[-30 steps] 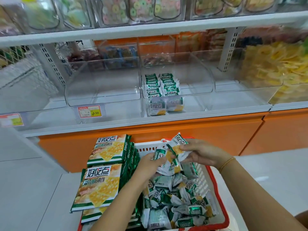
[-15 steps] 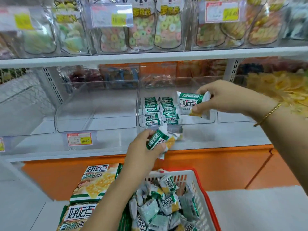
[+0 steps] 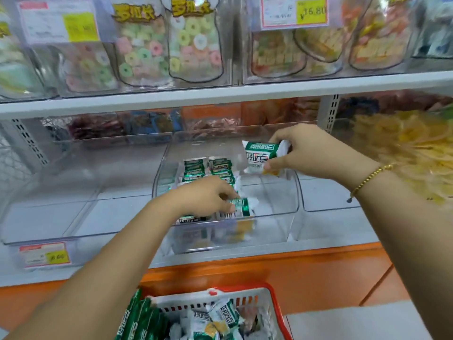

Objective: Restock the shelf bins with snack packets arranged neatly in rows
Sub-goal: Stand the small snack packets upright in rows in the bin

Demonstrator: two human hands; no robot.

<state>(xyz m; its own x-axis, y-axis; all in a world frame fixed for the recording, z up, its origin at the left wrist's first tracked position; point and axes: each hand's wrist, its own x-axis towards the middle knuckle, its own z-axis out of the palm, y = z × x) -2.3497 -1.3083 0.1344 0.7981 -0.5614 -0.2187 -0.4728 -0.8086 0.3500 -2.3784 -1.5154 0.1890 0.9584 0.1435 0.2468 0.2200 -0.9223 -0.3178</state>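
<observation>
A clear plastic bin [image 3: 279,222] on the middle shelf holds two rows of green-and-white snack packets [image 3: 195,169] along its left side. My left hand [image 3: 206,196] is inside the bin near its front and pinches one packet [image 3: 242,206] at the near end of the rows. My right hand [image 3: 311,152] hovers over the bin's right half, holding a second packet [image 3: 261,155] upright between thumb and fingers. Below, a red and white basket [image 3: 269,303] contains more loose packets [image 3: 220,317].
Empty clear bins stand to the left [image 3: 81,187] and right [image 3: 326,192] of the one in use. A price tag [image 3: 45,255] hangs on the left bin's front. The upper shelf [image 3: 220,93] overhangs, loaded with candy containers. Yellow snacks [image 3: 404,148] fill the far right bin.
Both hands rose from the basket, each with a packet, and reached into the bin. The left hand went from in front of the shelf edge to inside the bin.
</observation>
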